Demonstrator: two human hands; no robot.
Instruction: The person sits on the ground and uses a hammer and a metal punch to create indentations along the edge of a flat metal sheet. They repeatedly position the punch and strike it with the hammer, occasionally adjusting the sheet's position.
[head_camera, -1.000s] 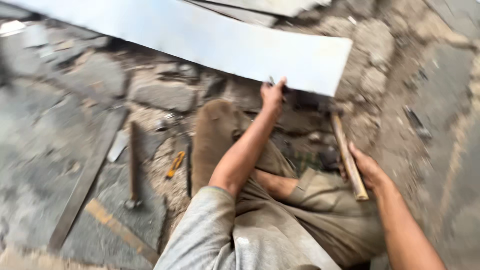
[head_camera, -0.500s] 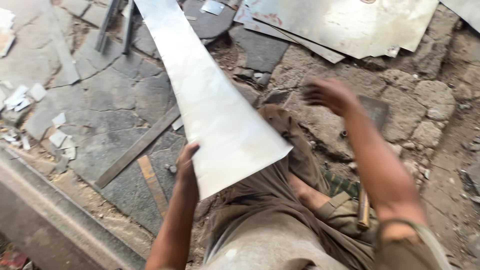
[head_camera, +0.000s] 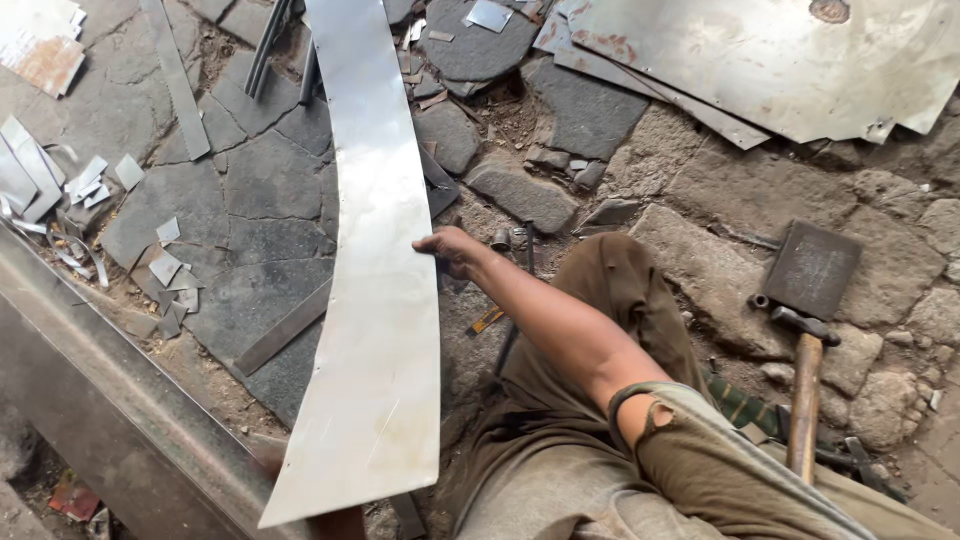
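Seated person viewed from above, knees bent, in olive trousers (head_camera: 600, 400) and a torn grey sleeve (head_camera: 720, 460). At the near edge of the view, the bottom corner of a long, narrow strip of sheet metal (head_camera: 375, 300) rests over the left hand (head_camera: 335, 522), of which only a small part shows beneath the sheet; whether its fingers are closed on the metal cannot be told. The strip runs from this near end, slightly bowed, away from the person to the far edge of the view, raised above the stone paving (head_camera: 250, 190). Midway along its right edge the right hand (head_camera: 452, 250) meets the sheet, fingers closed over the edge and gripping it. Just beyond that hand, a small metal cylinder (head_camera: 500, 240) stands on the ground, and a dark rod (head_camera: 515, 320) lies beside the right knee. To the right of the legs a hammer (head_camera: 805, 390) with a wooden handle lies on the stones, its head touching a dark square plate (head_camera: 812, 268). To the left, a heavy steel beam (head_camera: 110, 400) crosses the near corner diagonally, with small offcuts (head_camera: 160, 270) scattered beside it and a flat bar (head_camera: 285, 330) partly under the strip. Farthest away, large rust-flecked sheets (head_camera: 760, 60) lie stacked at upper right.
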